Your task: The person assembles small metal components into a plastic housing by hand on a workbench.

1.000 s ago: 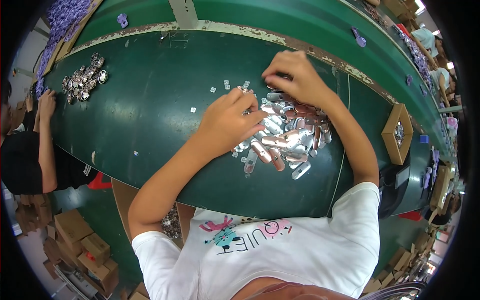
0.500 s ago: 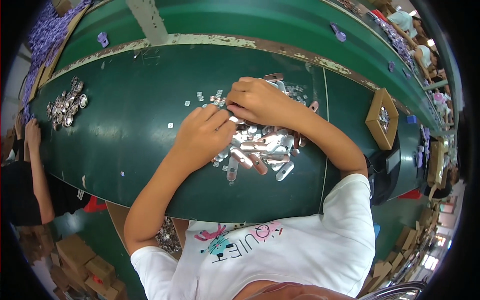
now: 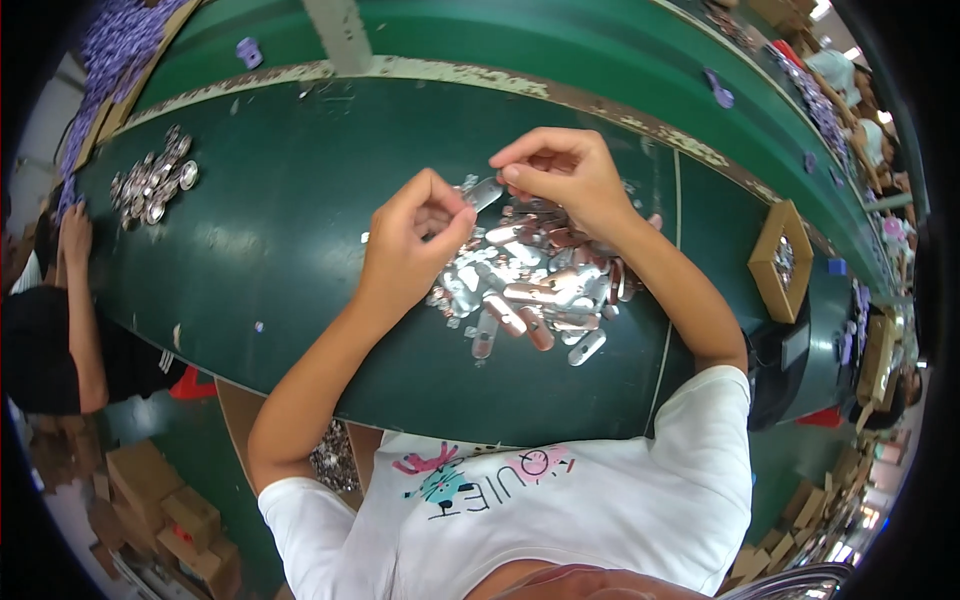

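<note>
Between the thumb and fingertips of my left hand (image 3: 405,240) is one end of a shiny rounded-end metal plate (image 3: 486,193). My right hand (image 3: 570,180) is closed in a pinch close to the plate's other end. Whatever its fingertips hold is too small to make out. Below both hands lies a heap of similar metal plates (image 3: 540,292), silver and copper-toned in their reflections. Small clear square pieces (image 3: 470,182) are scattered at the heap's far side, partly hidden by my hands.
A cluster of round metal parts (image 3: 155,180) lies at the left of the green table (image 3: 290,240). To the right stands a cardboard box (image 3: 768,262) with small parts. Purple pieces (image 3: 249,52) sit on the green belt beyond. A co-worker's hand (image 3: 75,235) rests at the left edge.
Both hands have risen off the heap and turned, drawing slightly apart. A metal plate now shows between them. The whole view has shifted a little.
</note>
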The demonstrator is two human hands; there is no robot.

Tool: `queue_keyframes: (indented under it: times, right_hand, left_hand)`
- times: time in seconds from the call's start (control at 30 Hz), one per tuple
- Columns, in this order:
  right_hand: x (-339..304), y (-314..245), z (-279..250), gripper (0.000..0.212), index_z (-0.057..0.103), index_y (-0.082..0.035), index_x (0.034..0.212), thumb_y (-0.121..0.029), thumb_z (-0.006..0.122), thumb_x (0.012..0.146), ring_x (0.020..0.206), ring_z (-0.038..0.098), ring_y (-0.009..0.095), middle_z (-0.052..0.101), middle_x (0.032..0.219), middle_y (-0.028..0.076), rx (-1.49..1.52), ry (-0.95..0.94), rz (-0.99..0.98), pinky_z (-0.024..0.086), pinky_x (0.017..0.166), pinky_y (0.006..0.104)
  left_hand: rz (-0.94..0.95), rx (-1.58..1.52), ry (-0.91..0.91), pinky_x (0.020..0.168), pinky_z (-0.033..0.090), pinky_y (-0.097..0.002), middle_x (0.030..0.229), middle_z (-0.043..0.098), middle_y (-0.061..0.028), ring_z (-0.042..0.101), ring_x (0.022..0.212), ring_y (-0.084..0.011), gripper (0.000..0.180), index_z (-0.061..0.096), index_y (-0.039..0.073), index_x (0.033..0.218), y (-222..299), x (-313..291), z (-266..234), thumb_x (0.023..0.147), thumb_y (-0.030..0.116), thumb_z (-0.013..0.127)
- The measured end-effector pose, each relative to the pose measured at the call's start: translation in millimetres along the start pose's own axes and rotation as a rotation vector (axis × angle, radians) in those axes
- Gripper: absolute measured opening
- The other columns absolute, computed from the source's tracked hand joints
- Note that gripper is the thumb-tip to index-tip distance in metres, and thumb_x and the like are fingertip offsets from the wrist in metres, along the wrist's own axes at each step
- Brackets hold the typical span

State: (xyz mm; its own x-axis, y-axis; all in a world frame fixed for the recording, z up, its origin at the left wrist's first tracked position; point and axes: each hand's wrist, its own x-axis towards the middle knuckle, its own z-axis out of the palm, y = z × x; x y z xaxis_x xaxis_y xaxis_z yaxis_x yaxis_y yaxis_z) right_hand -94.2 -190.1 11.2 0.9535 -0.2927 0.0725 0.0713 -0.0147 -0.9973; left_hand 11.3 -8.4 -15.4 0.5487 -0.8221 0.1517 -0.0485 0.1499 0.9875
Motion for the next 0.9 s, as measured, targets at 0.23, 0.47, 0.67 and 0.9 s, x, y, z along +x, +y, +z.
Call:
queue_keyframes:
  times: [0.23,0.47,0.67,0.9]
  right_hand:
    - [-3.9,9.4,17.0,0.016,0.062,0.003,0.097,-0.002,0.068,0.084,0.078,0.066,0.011,0.068,0.089,0.010,0.137,0.063,0.018,0.052,0.068,0.0217]
    - [-12.7,15.2,35.3,0.015,0.062,0.002,0.097,-0.001,0.068,0.083,0.082,0.064,0.011,0.066,0.090,0.007,-0.116,0.073,-0.204,0.051,0.071,0.0228]
    - [-11.3,20.0,31.6,0.010,0.064,0.002,0.090,0.000,0.069,0.081,0.075,0.061,0.011,0.064,0.086,0.007,-0.374,0.108,-0.371,0.049,0.066,0.0243]
    - [-10.6,20.2,32.5,0.010,0.065,0.001,0.092,0.000,0.069,0.082,0.076,0.059,0.009,0.063,0.088,0.005,-0.170,0.130,-0.237,0.049,0.067,0.0227]
  left_hand:
    - [-0.137,-0.214,0.170,0.077,0.054,-0.0234,0.095,0.066,-0.0137,0.065,0.084,-0.0135,0.021,0.057,-0.007,0.106,13.9,3.6,-6.1,0.088,0.003,0.062]
    - [-0.170,-0.283,0.091,0.076,0.054,-0.0225,0.093,0.067,-0.0126,0.065,0.084,-0.0117,0.023,0.058,-0.007,0.107,4.5,-0.8,-3.9,0.087,0.004,0.065]
    - [-0.162,-0.274,0.082,0.078,0.054,-0.0237,0.095,0.066,-0.0123,0.065,0.086,-0.0131,0.024,0.058,-0.007,0.107,4.9,-0.9,-1.4,0.087,0.005,0.066]
    - [-0.180,-0.271,0.046,0.079,0.053,-0.0241,0.093,0.066,-0.0104,0.065,0.084,-0.0128,0.022,0.059,-0.006,0.106,2.6,1.5,-5.5,0.089,0.006,0.063]
